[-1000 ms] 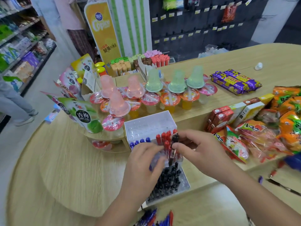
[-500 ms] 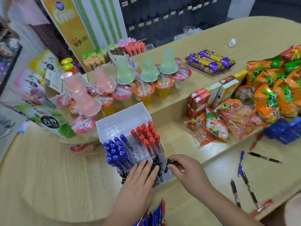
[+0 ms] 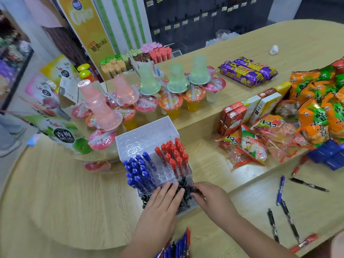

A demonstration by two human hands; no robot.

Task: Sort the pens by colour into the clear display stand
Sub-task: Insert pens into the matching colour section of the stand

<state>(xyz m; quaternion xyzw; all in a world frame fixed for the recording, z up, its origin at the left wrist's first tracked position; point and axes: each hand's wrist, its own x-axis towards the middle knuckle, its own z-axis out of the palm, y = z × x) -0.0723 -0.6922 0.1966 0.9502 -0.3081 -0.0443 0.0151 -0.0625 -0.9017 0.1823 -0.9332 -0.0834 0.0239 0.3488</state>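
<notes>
The clear display stand (image 3: 149, 135) sits on the wooden counter, its stepped top full of holes. Blue pens (image 3: 138, 170) fill its left side, red pens (image 3: 174, 155) its right side, and black pens (image 3: 183, 185) its lowest front row. My left hand (image 3: 162, 203) lies flat on the front row, fingers spread over the black pens, holding nothing. My right hand (image 3: 210, 198) pinches the top of a black pen (image 3: 193, 190) standing at the stand's front right corner. Several loose pens lie to the right, among them a blue pen (image 3: 280, 189) and a black pen (image 3: 309, 185).
A bundle of blue and red pens (image 3: 176, 246) lies at the near edge below my hands. Jelly cups (image 3: 171, 103) crowd the raised shelf behind the stand. Snack packets (image 3: 255, 146) and boxes (image 3: 232, 116) lie to the right. A person's leg and shoe show far left on the floor.
My right hand has brought the black pen down from above the red pens into the front row. My left hand has slid down onto the black pens. The view has shifted.
</notes>
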